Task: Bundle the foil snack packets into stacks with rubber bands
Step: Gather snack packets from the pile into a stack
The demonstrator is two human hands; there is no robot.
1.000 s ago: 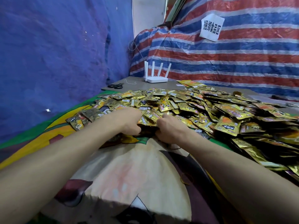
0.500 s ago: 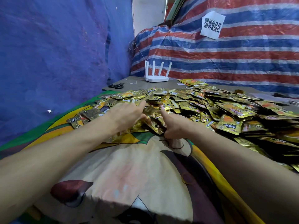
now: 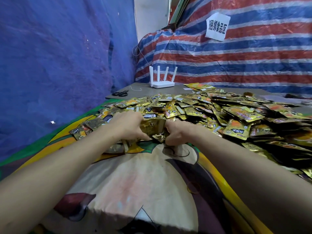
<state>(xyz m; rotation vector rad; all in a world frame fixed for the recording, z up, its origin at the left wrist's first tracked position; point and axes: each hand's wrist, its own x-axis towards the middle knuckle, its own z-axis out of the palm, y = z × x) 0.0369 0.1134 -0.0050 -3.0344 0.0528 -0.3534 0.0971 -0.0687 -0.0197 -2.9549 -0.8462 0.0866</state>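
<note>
Left hand (image 3: 128, 124) and right hand (image 3: 177, 134) both curled round small clump of foil packets (image 3: 152, 128) at near edge of loose packet pile (image 3: 219, 114) on printed cloth (image 3: 135, 174). Judgement — square edges, keep grip tight before banding; no rubber band visible.

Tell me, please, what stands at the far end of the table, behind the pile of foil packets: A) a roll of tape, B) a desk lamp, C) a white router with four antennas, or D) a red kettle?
C: a white router with four upright antennas stands on the grey table beyond the pile of foil packets, not far from black scissors.
</note>
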